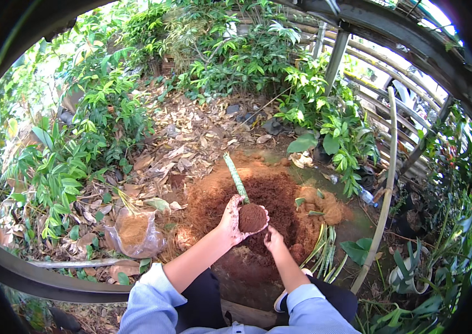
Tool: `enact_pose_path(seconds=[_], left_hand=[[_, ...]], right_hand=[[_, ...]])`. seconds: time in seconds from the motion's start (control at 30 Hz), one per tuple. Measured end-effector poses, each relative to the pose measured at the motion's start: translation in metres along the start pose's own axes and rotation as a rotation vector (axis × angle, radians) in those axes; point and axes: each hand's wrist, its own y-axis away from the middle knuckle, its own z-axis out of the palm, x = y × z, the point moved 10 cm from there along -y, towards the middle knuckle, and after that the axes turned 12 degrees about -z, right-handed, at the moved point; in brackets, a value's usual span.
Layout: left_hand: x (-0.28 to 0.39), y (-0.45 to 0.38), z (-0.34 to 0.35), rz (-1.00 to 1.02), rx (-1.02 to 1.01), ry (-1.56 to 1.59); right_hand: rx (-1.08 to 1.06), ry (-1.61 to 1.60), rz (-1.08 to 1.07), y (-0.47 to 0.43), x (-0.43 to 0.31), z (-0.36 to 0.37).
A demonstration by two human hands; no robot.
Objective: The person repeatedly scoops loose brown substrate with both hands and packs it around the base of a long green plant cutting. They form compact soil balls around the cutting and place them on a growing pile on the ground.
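Observation:
My left hand (231, 221) cups a rounded ball of dark brown soil or coir (252, 218) in its palm. From the ball's far side rises a mottled green plant cutting (236, 176), slanting up and away; its lower end is hidden. Bits of soil cling to my left fingers. Just below and right of the ball is my right hand (274, 240), its fingers curled near the left fingertips. Whether it holds something thin cannot be made out. Beneath both hands spreads a heap of loose dark soil (275, 190) edged with lighter brown fibre (202, 194).
A clear plastic bag of brown fibre (135, 234) sits at left. Fibre clumps (327, 206) and long green leaf strips (323, 254) lie at right. A pale pole (386, 192) leans beside a white pot (411, 271). A curved metal bar (60, 286) crosses the lower left.

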Motion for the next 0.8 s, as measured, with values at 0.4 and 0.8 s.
enact_pose_path(seconds=[0.4, 0.8], left_hand=[[-0.002, -0.010, 0.019, 0.049, -0.021, 0.045], [-0.001, -0.022, 0.017, 0.071, 0.012, -0.032]], right_hand=[[-0.325, -0.025, -0.116, 0.154, -0.227, 0.137], [-0.347, -0.432, -0.136, 0.224, -0.242, 0.150]])
